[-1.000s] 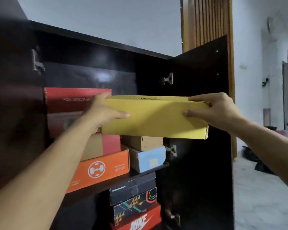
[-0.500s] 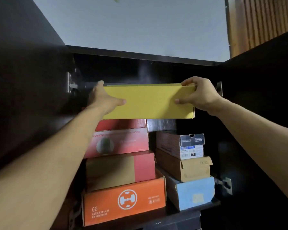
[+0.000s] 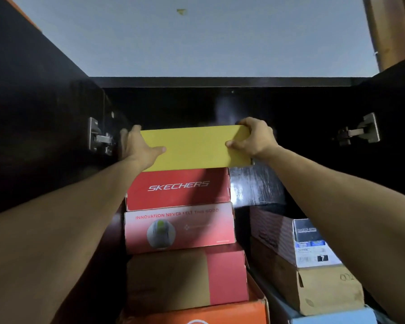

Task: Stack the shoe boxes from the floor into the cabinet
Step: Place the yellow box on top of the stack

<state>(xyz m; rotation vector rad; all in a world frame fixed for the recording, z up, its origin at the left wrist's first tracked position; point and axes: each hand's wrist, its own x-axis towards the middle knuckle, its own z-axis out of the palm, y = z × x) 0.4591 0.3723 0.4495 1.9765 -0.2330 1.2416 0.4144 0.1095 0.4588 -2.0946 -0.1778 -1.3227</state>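
**Yellow box set on top of the left stack**

Far left: dark cabinet door (image 3: 33, 136) swung open, hinge (image 3: 98, 137) just beside the left hand (image 3: 136, 148). Left hand clasped over the left end of the yellow box (image 3: 194, 148), thumb laid across the front face, fingers hidden behind the end. Centre: yellow box level, resting on or just above the red box (image 3: 178, 189) that topped the left stack; contact not clear enough to tell. Beneath, in order: pink box (image 3: 179, 228), tan-and-pink box (image 3: 187, 279), orange box (image 3: 197, 314). Right end of the yellow box clasped by the right hand (image 3: 255, 139), fingers curled over the top corner, thumb on the front. Further right: lower stack of a dark box (image 3: 295, 237), brown box (image 3: 313, 291) and blue box (image 3: 332, 320).

Handling, as judged: cardboard, light, stiff along its edges but liable to dent on the broad faces; loose lid possible. Best held at both short ends, as here, and slid back squarely so as not to overhang the red box.
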